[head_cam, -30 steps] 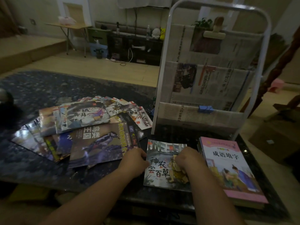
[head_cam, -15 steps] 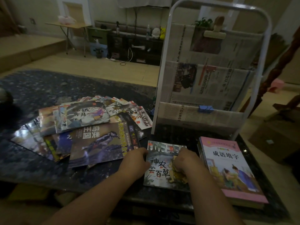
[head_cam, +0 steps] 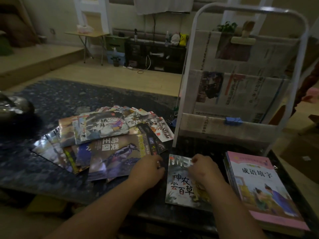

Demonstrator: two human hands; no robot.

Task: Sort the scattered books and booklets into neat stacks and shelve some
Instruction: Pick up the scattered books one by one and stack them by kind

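Note:
A grey picture booklet (head_cam: 179, 188) lies flat near the front of the dark table. My right hand (head_cam: 202, 169) rests on its upper part with fingers curled; whether it grips the cover I cannot tell. My left hand (head_cam: 148, 170) sits just left of the booklet, at the lower right corner of the bird magazine (head_cam: 114, 154). A loose fan of booklets and magazines (head_cam: 103, 128) spreads over the table's middle. A neat stack topped by a pink book (head_cam: 262, 188) stands at the right.
A white metal rack (head_cam: 241, 80) with newspapers clipped over its tiers stands at the table's back right. A dark rounded object (head_cam: 12, 107) sits at the left edge. The marbled table (head_cam: 51, 97) stretches behind the pile. Cardboard boxes (head_cam: 303, 157) lie on the floor to the right.
Both hands have shifted slightly up along the grey booklet's top half. The left hand now touches the bird magazine's corner. The books have not visibly moved.

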